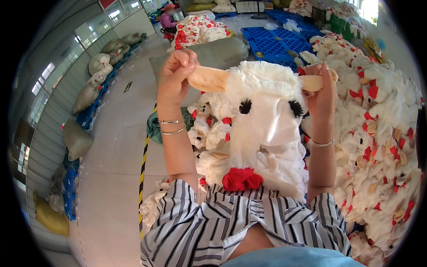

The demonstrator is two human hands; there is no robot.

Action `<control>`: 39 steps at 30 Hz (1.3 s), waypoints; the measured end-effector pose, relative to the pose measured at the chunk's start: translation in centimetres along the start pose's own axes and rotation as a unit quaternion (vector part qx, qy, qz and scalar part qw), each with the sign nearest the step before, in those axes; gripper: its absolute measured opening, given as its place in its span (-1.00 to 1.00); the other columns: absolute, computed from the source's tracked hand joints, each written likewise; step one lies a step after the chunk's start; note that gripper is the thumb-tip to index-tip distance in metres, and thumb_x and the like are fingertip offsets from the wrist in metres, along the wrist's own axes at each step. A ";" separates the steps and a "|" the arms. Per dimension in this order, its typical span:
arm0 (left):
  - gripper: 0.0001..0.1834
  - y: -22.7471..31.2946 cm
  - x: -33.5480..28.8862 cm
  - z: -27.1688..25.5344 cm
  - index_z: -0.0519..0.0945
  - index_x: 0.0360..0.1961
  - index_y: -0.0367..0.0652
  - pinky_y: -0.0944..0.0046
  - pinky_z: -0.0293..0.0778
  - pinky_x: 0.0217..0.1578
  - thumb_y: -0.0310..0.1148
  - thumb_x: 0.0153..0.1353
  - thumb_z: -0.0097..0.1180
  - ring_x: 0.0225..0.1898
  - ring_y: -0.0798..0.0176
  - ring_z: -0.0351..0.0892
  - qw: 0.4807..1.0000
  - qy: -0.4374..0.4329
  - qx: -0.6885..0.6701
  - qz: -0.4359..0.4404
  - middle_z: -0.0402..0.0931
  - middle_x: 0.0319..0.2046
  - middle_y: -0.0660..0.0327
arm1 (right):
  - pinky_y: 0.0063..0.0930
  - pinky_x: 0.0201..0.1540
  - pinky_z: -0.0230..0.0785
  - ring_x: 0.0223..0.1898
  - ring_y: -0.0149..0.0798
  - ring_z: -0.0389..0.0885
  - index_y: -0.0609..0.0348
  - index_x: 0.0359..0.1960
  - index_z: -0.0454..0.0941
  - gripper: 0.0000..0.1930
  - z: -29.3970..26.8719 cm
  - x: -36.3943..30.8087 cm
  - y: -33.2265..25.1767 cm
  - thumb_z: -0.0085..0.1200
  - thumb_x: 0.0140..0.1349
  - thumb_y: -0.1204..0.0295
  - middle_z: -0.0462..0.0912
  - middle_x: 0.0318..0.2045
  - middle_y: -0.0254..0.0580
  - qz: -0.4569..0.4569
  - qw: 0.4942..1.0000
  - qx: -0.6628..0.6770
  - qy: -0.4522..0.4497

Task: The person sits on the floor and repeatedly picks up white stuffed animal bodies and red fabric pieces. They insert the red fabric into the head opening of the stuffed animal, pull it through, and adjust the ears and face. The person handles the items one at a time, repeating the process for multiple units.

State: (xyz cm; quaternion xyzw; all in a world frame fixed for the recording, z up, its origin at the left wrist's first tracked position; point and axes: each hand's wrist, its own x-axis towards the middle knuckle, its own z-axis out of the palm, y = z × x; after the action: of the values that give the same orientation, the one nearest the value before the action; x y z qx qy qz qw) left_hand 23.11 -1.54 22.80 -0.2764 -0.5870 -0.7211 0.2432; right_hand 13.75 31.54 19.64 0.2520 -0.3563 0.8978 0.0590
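Observation:
Between my hands hangs a white plush animal skin (pixel 267 120), limp and unstuffed-looking, held up by its two ears. It has black eyes, a smooth pale muzzle and a red bow (pixel 242 179) at the neck. My left hand (pixel 178 71) pinches the tip of one tan ear (pixel 208 79). On the other side my right hand (pixel 322 91) is closed round the second tan ear (pixel 312 83), whose tip shows beyond the fingers. More plush skins (pixel 209 131) of the same white and red lie just behind the held one.
A large heap of plush skins (pixel 373 147) rises on my right. Ahead lie a stuffed greenish sack (pixel 218 52) and blue plastic pallets (pixel 275 42). A seated person (pixel 167 20) is beside another pile (pixel 200 32) farther off. Sacks (pixel 86 95) line the left wall; yellow-black tape (pixel 143 173) marks the floor.

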 end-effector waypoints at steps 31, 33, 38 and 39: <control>-0.19 -2.0 -9.6 8.8 0.18 0.30 -0.26 0.24 0.46 0.03 -0.44 0.03 0.30 0.16 0.27 0.39 0.977 -0.015 0.138 -0.163 0.34 0.18 0.05 | -0.55 -0.21 0.25 -0.38 -0.47 0.31 0.15 -0.43 0.30 -0.81 9.8 -2.5 -0.4 0.02 0.31 0.43 0.44 -0.42 -0.25 -0.398 0.891 -0.215 -0.029; -0.34 -2.2 -9.5 8.3 0.26 0.27 -0.27 0.32 0.51 -0.10 -0.56 0.11 0.17 0.00 0.37 0.50 0.973 0.017 0.188 -0.134 0.46 0.05 0.14 | -0.52 -0.21 0.18 -0.39 -0.43 0.25 0.13 -0.43 0.23 -0.77 10.4 -3.7 -0.8 0.01 0.30 0.37 0.40 -0.44 -0.24 -0.384 0.891 -0.236 -0.053; -0.63 -0.6 -9.8 3.3 0.45 0.10 -0.27 0.42 0.52 -0.27 -0.60 0.25 -0.05 -0.26 0.44 0.58 0.976 0.172 0.117 -0.072 0.59 -0.18 0.22 | -0.52 -0.36 0.17 -0.48 -0.44 0.22 0.18 -0.43 0.23 -0.75 8.2 -3.7 0.0 0.05 0.29 0.41 0.35 -0.52 -0.30 -0.351 0.917 -0.148 -0.119; -0.69 0.0 -9.7 2.0 0.48 0.05 -0.27 0.38 0.53 -0.23 -0.56 0.28 -0.05 -0.24 0.39 0.59 0.979 0.181 0.077 -0.049 0.59 -0.21 0.21 | -0.53 -0.40 0.20 -0.51 -0.45 0.23 0.20 -0.43 0.25 -0.77 7.5 -3.6 0.3 0.08 0.28 0.47 0.37 -0.53 -0.31 -0.337 0.929 -0.111 -0.109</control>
State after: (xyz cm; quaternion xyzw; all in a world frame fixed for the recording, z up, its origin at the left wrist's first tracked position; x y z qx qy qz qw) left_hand 30.44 0.64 16.47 -0.0930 -0.5996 -0.7230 0.3302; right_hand 19.84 26.60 22.32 0.4453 -0.3523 0.7466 0.3466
